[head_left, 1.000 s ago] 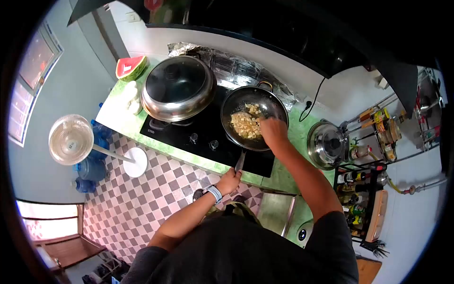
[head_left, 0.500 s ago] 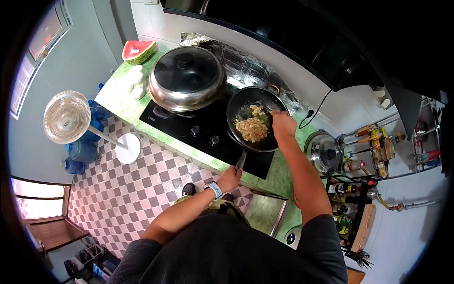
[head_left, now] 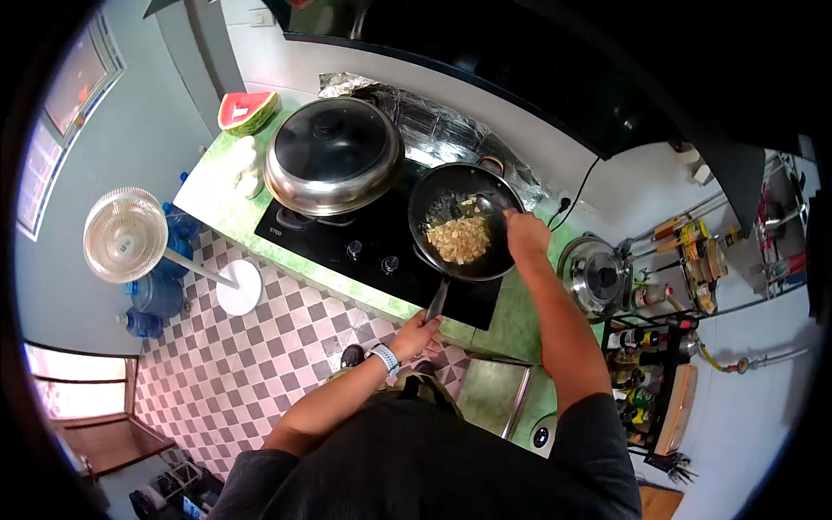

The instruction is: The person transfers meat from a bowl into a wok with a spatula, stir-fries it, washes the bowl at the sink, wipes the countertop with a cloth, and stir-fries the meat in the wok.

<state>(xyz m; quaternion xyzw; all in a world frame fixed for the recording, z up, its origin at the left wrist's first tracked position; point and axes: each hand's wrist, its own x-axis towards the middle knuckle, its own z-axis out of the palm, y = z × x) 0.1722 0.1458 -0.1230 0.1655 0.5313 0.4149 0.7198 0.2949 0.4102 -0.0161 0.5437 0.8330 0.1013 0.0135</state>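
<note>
A dark wok-shaped frying pan (head_left: 482, 267) sits on the right side of the black stove, with pale, browned chopped food (head_left: 459, 240) in its middle. My left hand (head_left: 416, 336), with a watch on the wrist, holds the end of the pan's handle (head_left: 437, 301) at the counter's front edge. Over the pan's right rim, my right hand (head_left: 526, 237) is closed around a spatula (head_left: 490, 204). The spatula's blade reaches into the pan beside the food; its grip is hidden in my fingers.
A large lidded steel pan (head_left: 334, 156) stands on the stove's left side. Watermelon (head_left: 246, 113) and white eggs (head_left: 249, 169) lie beyond it. To the right are a lidded pot (head_left: 596, 277) and a bottle rack (head_left: 646, 381). A fan (head_left: 127, 235) stands on the floor.
The view has shifted slightly. The food is gathered more closely in the pan, and the spatula has moved a little. My left fingers sit more loosely at the handle's end.
</note>
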